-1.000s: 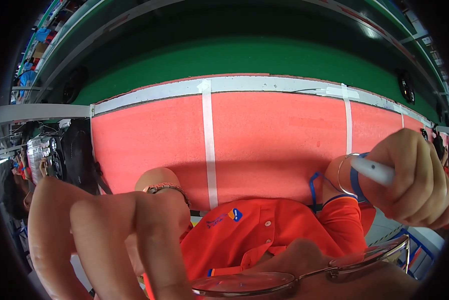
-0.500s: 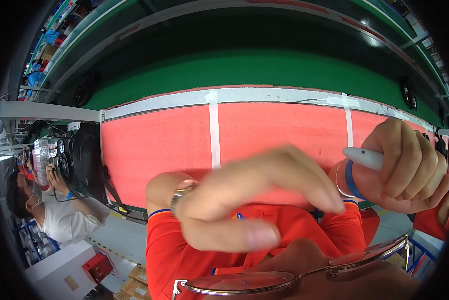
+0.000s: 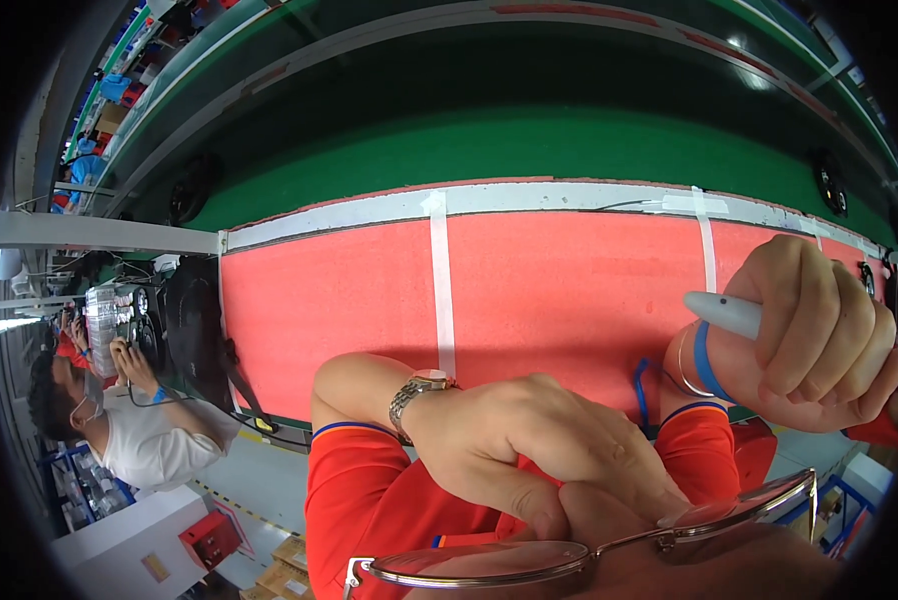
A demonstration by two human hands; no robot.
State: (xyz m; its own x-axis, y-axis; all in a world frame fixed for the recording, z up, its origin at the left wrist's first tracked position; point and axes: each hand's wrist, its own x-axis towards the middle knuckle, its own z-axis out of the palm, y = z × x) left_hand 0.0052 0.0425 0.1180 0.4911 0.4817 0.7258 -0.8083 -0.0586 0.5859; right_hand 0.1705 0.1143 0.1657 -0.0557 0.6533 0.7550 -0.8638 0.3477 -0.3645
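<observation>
My right hand (image 3: 824, 335), at the right, is closed round a light grey tapered handle (image 3: 726, 314). The handle's rounded end with a dark dot sticks out past the thumb side; the rest is hidden in the fist. A blue wristband (image 3: 707, 360) circles that wrist. Close to the camera, lower middle, my left hand (image 3: 539, 445) is bent inward with the thumb apart from the fingers. Its fingertips are partly hidden near the metal-rimmed glasses (image 3: 569, 553), and nothing shows in its grasp. A metal watch (image 3: 416, 398) sits on my left wrist.
A red-pink work surface (image 3: 329, 300) with white tape strips (image 3: 442, 290) lies before me. Beyond its white edge runs a green conveyor belt (image 3: 509, 150) carrying dark round parts (image 3: 831, 185). A black bag (image 3: 194, 310) lies left, beside a co-worker in white (image 3: 159, 430).
My left hand has moved from a blurred sweep over my lap to a bent pose nearer the glasses. My right hand keeps its hold on the grey handle, almost still.
</observation>
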